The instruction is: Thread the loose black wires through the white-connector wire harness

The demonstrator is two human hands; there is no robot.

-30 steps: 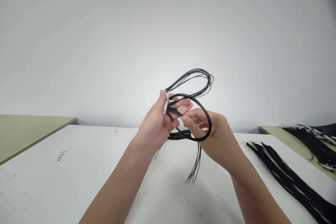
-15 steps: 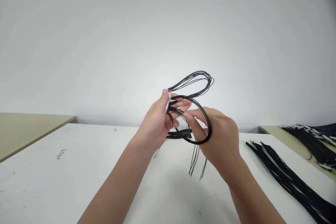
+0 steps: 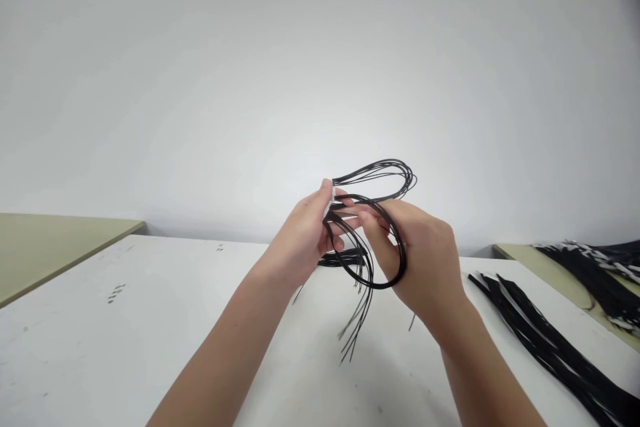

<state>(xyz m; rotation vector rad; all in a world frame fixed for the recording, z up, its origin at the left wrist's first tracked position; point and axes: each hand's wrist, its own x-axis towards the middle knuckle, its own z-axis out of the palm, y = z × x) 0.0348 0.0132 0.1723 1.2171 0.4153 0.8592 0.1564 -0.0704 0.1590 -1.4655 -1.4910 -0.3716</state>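
Above the white table, my left hand pinches a bundle of thin black wires at its small white connector. The wires loop up and to the right, then curl back down. My right hand is closed on the lower coil of the same wires, which wraps round its fingers. Loose wire ends hang down toward the table between my wrists.
A small coil of black wires lies on the table behind my hands. A long row of black wire bundles lies at the right. More bundles are heaped on a green table at far right. Another green table stands at left.
Both hands have dropped slightly and shifted right. My right hand has turned the coil further round its fingers, and the hanging wire ends have swung to the left.
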